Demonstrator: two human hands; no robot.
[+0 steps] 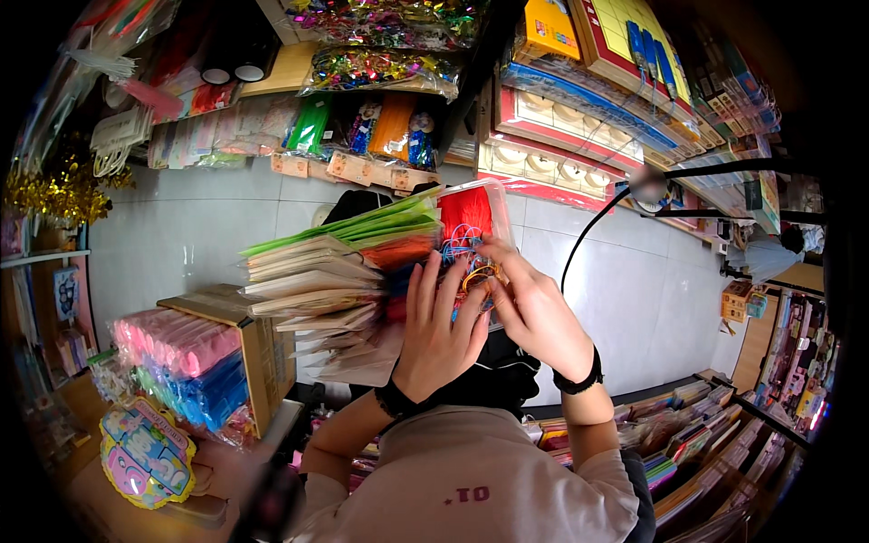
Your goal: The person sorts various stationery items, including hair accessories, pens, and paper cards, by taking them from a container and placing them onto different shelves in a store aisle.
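Observation:
Tangled colored cords (481, 273) in yellow, blue and red lie in a clear plastic container (500, 203) before me. My right hand (536, 305) pinches among the cords from the right, its fingertips on them. My left hand (441, 326) rests over their left side with its fingers spread; whether it grips any strand is hidden. A bundle of red cord (466, 212) lies at the container's far end. To the left fan out green packets (353, 227) and several clear packets with pale cards (312, 271).
An open cardboard box (268, 366) of pink and blue wrapped goods stands at lower left, near a foil balloon (147, 453). Shelves with bagged tinsel (387, 68) and boxed board games (570, 115) line the far side. Packed racks (686, 434) stand at lower right.

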